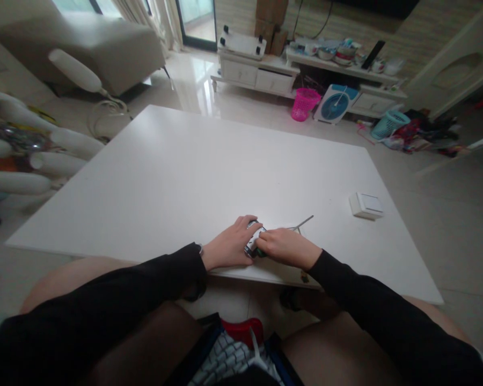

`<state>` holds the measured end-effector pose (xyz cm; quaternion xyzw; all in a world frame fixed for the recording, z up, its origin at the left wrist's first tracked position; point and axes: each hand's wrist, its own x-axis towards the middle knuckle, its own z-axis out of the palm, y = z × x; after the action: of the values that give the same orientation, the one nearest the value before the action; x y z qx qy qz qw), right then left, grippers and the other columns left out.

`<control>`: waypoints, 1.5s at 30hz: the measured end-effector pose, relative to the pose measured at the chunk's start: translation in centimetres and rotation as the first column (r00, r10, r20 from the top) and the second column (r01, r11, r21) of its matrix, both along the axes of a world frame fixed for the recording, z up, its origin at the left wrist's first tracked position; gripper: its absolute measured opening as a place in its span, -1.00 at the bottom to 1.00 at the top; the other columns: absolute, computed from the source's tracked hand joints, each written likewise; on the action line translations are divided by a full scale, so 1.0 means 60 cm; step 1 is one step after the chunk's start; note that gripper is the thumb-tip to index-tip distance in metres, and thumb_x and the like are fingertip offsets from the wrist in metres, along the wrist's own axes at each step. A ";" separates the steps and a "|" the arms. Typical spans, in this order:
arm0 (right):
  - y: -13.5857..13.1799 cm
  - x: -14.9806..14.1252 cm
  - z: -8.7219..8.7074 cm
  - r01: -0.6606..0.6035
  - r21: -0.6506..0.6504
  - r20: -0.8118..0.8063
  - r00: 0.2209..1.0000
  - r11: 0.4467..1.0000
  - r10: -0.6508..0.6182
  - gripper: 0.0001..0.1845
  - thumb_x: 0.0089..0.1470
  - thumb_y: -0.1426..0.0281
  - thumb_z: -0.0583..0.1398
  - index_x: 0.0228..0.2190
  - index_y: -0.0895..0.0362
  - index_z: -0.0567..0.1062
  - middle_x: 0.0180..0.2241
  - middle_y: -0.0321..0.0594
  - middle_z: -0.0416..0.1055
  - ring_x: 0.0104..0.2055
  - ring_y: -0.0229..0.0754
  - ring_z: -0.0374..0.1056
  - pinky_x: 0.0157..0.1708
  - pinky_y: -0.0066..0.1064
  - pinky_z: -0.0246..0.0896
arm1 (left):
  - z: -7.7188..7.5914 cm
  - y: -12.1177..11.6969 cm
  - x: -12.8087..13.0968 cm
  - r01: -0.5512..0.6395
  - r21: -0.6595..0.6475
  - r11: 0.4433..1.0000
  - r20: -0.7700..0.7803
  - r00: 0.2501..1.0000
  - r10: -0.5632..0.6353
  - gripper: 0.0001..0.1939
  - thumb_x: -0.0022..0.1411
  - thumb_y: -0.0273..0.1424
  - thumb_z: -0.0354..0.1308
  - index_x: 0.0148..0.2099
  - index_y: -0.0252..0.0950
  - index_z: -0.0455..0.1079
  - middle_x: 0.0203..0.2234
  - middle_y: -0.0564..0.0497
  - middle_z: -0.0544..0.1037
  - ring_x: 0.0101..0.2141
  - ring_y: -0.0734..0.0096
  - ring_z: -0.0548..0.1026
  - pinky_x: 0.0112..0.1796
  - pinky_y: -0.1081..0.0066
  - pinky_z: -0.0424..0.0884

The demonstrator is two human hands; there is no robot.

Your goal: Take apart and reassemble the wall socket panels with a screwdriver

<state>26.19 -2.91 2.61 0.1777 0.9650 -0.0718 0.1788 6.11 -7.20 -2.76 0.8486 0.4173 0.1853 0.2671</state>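
Note:
Both my hands rest together near the front edge of a white table [185, 177]. My left hand [229, 245] and my right hand [285, 247] grip a small dark and silver object [253, 240] between them; most of it is hidden by my fingers. A thin metal rod or wire [304, 222] sticks out on the table just beyond my right hand. A white wall switch plate [366, 205] lies on the table to the right, well apart from my hands.
A beige sofa [104, 48] stands at the back left. A white low cabinet [265, 75], a pink basket [305, 103], a blue fan [334, 104] and a teal basket [389, 124] are on the floor beyond the table. White cylinders [24, 161] lie left.

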 end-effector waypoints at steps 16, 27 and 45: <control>0.026 0.025 0.008 0.427 -0.222 -0.085 0.887 0.877 -0.454 -0.92 0.09 0.46 0.26 -0.44 0.16 0.51 -0.43 -0.16 0.53 -0.39 -0.21 0.35 -0.37 -0.44 0.04 | 0.024 -0.010 0.009 -0.110 0.014 0.994 -0.213 0.971 0.111 -0.41 0.15 -0.10 0.32 0.11 -0.30 0.31 -0.06 -0.17 0.33 -0.22 0.15 0.43 -0.14 0.15 0.48; 0.009 0.005 0.007 0.440 -0.147 -0.046 0.892 0.886 -0.451 -0.84 0.25 0.37 0.23 -0.34 0.18 0.56 -0.29 -0.04 0.61 -0.26 -0.09 0.50 -0.34 -0.39 0.10 | 0.025 -0.010 0.010 -0.107 0.035 0.994 -0.243 0.963 0.113 -0.36 0.18 -0.03 0.32 0.15 -0.33 0.33 -0.06 -0.18 0.35 -0.21 0.14 0.43 -0.13 0.18 0.45; 0.004 -0.003 0.023 0.261 -0.046 0.073 0.964 0.964 -0.258 -0.83 0.23 0.51 0.27 -0.12 0.26 0.56 -0.16 0.00 0.62 -0.13 -0.01 0.59 -0.27 -0.36 0.31 | 0.022 -0.006 0.007 -0.115 -0.003 0.993 -0.208 0.972 0.112 -0.34 0.10 -0.08 0.41 0.13 -0.30 0.34 -0.05 -0.15 0.33 -0.21 0.17 0.44 -0.12 0.20 0.46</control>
<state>25.99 -2.65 4.00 0.2998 0.9247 -0.1151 0.2044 6.52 -7.57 -1.42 0.8360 0.4923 0.1074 0.2174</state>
